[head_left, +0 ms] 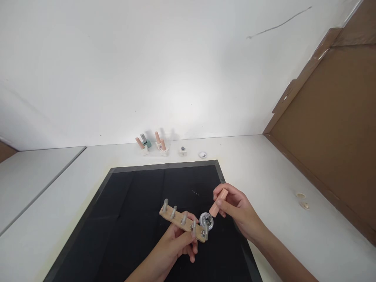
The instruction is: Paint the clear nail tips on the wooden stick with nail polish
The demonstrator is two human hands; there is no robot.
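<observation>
In my left hand (183, 239) is a narrow wooden strip (178, 220), gripped between thumb and fingers and slanting down to the right. Several greyish nail tips (184, 217) stand up along it on small metal-looking bases. My right hand (236, 205) pinches a peach nail polish cap (219, 202), tilted with its lower end toward the left. Just below that end is a small round clear jar (206, 221) with dark silvery bits in it, close to the strip's right end. Whether a brush extends from the cap I cannot make out.
A black mat (138, 211) with a grey border lies under my hands. Behind it stand several capped nail polish bottles (164, 149), an uncapped white bottle (183, 152) and a small round dish or lid (202, 155). Two small pale pieces (304, 205) lie right, near a brown cardboard panel (331, 129).
</observation>
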